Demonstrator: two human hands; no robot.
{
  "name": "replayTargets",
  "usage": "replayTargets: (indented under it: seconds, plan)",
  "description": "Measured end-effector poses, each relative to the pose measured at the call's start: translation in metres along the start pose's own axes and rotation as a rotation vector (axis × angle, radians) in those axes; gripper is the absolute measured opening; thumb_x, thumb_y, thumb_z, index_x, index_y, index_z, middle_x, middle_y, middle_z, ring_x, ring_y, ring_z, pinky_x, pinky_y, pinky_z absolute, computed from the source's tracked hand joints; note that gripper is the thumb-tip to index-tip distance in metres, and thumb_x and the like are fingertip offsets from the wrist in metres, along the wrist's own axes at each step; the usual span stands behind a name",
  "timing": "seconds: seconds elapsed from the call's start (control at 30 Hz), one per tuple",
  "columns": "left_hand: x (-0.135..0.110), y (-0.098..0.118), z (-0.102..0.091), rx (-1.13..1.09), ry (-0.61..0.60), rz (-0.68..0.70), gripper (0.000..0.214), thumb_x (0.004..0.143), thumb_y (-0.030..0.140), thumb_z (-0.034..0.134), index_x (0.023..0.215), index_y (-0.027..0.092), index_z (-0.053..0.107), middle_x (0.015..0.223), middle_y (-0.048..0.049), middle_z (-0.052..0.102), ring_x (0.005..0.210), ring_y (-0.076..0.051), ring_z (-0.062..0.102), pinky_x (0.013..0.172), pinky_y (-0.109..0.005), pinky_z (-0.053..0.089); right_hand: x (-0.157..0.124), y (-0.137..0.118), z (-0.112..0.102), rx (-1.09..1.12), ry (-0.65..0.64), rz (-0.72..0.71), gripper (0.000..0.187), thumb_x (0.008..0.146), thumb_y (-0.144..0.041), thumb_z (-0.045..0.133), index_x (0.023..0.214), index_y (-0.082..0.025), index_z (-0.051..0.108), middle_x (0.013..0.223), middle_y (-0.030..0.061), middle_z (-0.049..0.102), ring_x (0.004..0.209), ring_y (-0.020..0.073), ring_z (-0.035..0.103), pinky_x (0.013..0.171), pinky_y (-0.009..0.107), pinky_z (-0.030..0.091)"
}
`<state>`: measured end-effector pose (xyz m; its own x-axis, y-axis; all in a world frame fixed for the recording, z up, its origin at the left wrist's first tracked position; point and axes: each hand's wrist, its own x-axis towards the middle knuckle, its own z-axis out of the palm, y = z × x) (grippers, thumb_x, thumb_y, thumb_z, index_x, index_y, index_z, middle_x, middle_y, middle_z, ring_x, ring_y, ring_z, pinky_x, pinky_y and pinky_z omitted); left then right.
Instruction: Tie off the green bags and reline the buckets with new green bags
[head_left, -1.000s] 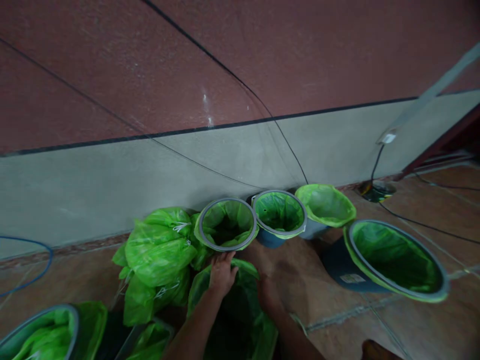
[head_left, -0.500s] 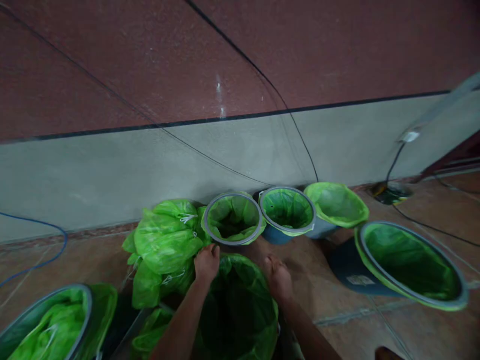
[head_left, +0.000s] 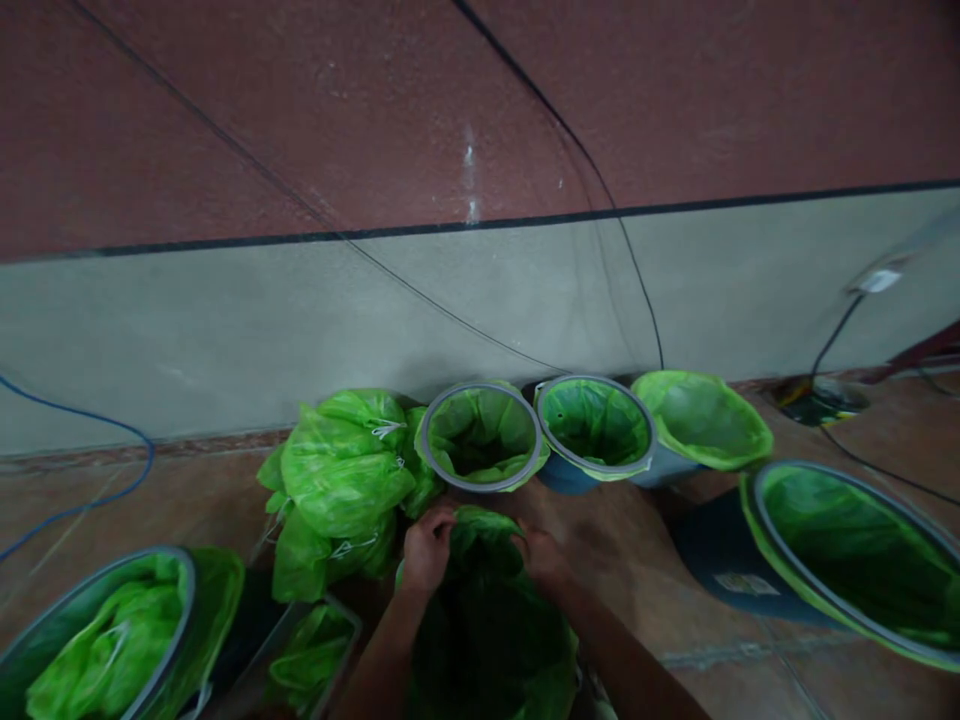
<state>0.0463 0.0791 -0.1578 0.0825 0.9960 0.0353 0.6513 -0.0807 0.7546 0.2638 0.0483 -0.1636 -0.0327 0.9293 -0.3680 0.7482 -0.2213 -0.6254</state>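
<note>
A green plastic bag lines the bin right below me, and both my hands grip its far edge. My left hand is closed on the bag's rim at the left. My right hand is closed on the rim at the right, and the plastic bunches up between the two. Just beyond them stands a grey-rimmed bin with a green liner.
Two more lined bins stand along the grey wall, a large one at the right. Tied green bags lie at the left, another bin at lower left. Cables run down the wall.
My hands came closer together at the bag's far edge and gathered the plastic upward. The view shifted slightly to the right.
</note>
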Motion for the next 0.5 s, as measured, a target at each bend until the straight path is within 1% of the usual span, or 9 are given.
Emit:
replayTargets:
  seconds: [0.07, 0.13, 0.2, 0.23, 0.33, 0.37, 0.43, 0.47, 0.5]
  plan:
    - [0.001, 0.001, 0.001, 0.008, 0.052, 0.024, 0.023, 0.08, 0.009, 0.048, 0.076, 0.021, 0.067, 0.102, -0.0027, 0.072, 0.097, -0.014, 0.066, 0.094, -0.031, 0.051, -0.003, 0.0, 0.001, 0.044, 0.024, 0.016, 0.042, 0.093, -0.027, 0.037, 0.129, -0.013, 0.054, 0.112, 0.013, 0.07, 0.106, 0.023, 0.064, 0.092, 0.032, 0.045]
    - [0.003, 0.004, -0.001, 0.069, 0.058, 0.049, 0.024, 0.079, 0.006, 0.049, 0.074, 0.021, 0.067, 0.1, -0.0026, 0.072, 0.097, -0.015, 0.065, 0.095, -0.031, 0.051, -0.013, 0.001, 0.011, 0.093, 0.129, 0.065, 0.043, 0.094, -0.028, 0.032, 0.128, -0.013, 0.054, 0.11, 0.0137, 0.07, 0.106, 0.0232, 0.064, 0.091, 0.033, 0.046]
    - [0.004, 0.006, -0.006, 0.151, 0.045, 0.06, 0.025, 0.079, 0.005, 0.049, 0.077, 0.022, 0.067, 0.095, -0.0027, 0.072, 0.096, -0.016, 0.065, 0.094, -0.033, 0.051, -0.029, 0.004, 0.026, 0.123, 0.227, 0.131, 0.044, 0.095, -0.029, 0.026, 0.124, -0.012, 0.055, 0.105, 0.015, 0.071, 0.103, 0.0237, 0.066, 0.089, 0.033, 0.047]
    - [0.003, 0.007, -0.01, 0.189, 0.037, 0.058, 0.025, 0.079, 0.005, 0.049, 0.079, 0.022, 0.068, 0.093, -0.0028, 0.072, 0.096, -0.016, 0.065, 0.094, -0.033, 0.051, -0.038, 0.005, 0.033, 0.133, 0.249, 0.165, 0.046, 0.095, -0.03, 0.024, 0.123, -0.011, 0.056, 0.103, 0.0157, 0.071, 0.101, 0.0242, 0.067, 0.087, 0.033, 0.048]
    - [0.001, 0.012, -0.02, 0.256, 0.014, 0.056, 0.031, 0.077, 0.004, 0.048, 0.091, 0.022, 0.068, 0.097, -0.003, 0.072, 0.099, -0.017, 0.064, 0.097, -0.034, 0.049, -0.064, 0.011, 0.047, 0.131, 0.255, 0.262, 0.054, 0.095, -0.04, 0.023, 0.131, -0.008, 0.049, 0.098, 0.018, 0.072, 0.094, 0.0275, 0.069, 0.082, 0.037, 0.05]
    - [0.001, 0.014, -0.023, 0.254, 0.011, 0.057, 0.033, 0.076, 0.004, 0.049, 0.096, 0.022, 0.068, 0.1, -0.0029, 0.072, 0.101, -0.017, 0.064, 0.098, -0.033, 0.048, -0.068, 0.012, 0.047, 0.125, 0.282, 0.275, 0.058, 0.095, -0.044, 0.025, 0.134, -0.006, 0.045, 0.103, 0.0196, 0.071, 0.095, 0.0284, 0.068, 0.083, 0.038, 0.05]
    - [0.003, 0.019, -0.026, 0.228, 0.021, 0.017, 0.037, 0.078, 0.007, 0.049, 0.108, 0.022, 0.064, 0.101, -0.0028, 0.072, 0.097, -0.017, 0.065, 0.095, -0.031, 0.049, -0.068, 0.012, 0.036, 0.119, 0.376, 0.254, 0.063, 0.094, -0.05, 0.027, 0.137, -0.006, 0.042, 0.117, 0.022, 0.065, 0.105, 0.0285, 0.065, 0.086, 0.038, 0.049]
    - [0.005, 0.022, -0.027, 0.22, 0.03, -0.028, 0.037, 0.081, 0.011, 0.049, 0.115, 0.021, 0.062, 0.097, -0.0031, 0.072, 0.091, -0.016, 0.067, 0.09, -0.03, 0.05, -0.064, 0.011, 0.026, 0.117, 0.425, 0.222, 0.062, 0.094, -0.05, 0.026, 0.135, -0.007, 0.044, 0.124, 0.0219, 0.062, 0.11, 0.0274, 0.063, 0.089, 0.036, 0.048]
    - [0.009, 0.025, -0.027, 0.225, 0.042, -0.084, 0.037, 0.085, 0.016, 0.048, 0.12, 0.019, 0.059, 0.092, -0.0034, 0.073, 0.084, -0.016, 0.068, 0.084, -0.029, 0.052, -0.057, 0.008, 0.016, 0.109, 0.448, 0.187, 0.059, 0.095, -0.048, 0.024, 0.131, -0.008, 0.049, 0.125, 0.021, 0.061, 0.112, 0.0264, 0.062, 0.09, 0.035, 0.047]
